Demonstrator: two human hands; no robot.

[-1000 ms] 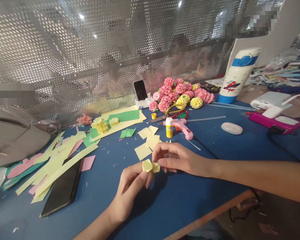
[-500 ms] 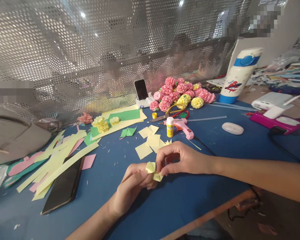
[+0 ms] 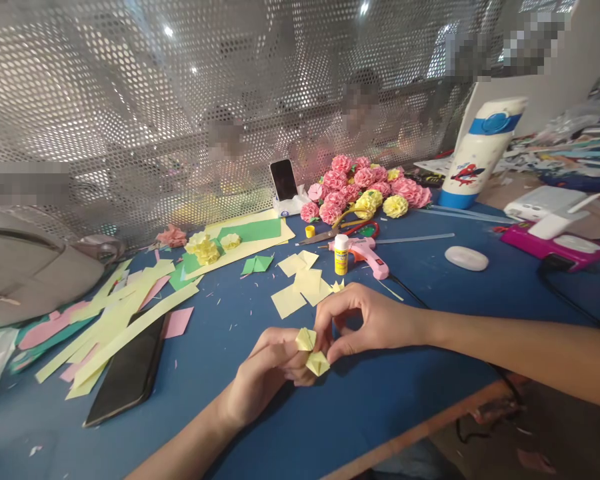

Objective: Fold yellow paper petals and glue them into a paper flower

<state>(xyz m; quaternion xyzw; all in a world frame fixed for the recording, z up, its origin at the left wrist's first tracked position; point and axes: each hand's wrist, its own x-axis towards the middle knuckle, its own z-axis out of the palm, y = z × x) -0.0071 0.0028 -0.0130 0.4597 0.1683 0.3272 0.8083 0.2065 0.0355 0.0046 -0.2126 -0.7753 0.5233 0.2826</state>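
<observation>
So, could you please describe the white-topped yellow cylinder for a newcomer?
On the blue tabletop, find heaped pink and yellow paper flowers. Nearer the camera, before the pink plastic glue gun, is the white-topped yellow cylinder, upright, while the glue gun lies flat.

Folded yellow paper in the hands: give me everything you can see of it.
The folded yellow paper is pale and matte, with sharp creases. It shows as two small, angular parts, one nearer the camera; fingers hide whether they join. The left hand holds it from one side, and the right hand's thumb and fingers meet the nearer part's edge. It is raised above the blue tabletop, tilted.
</observation>
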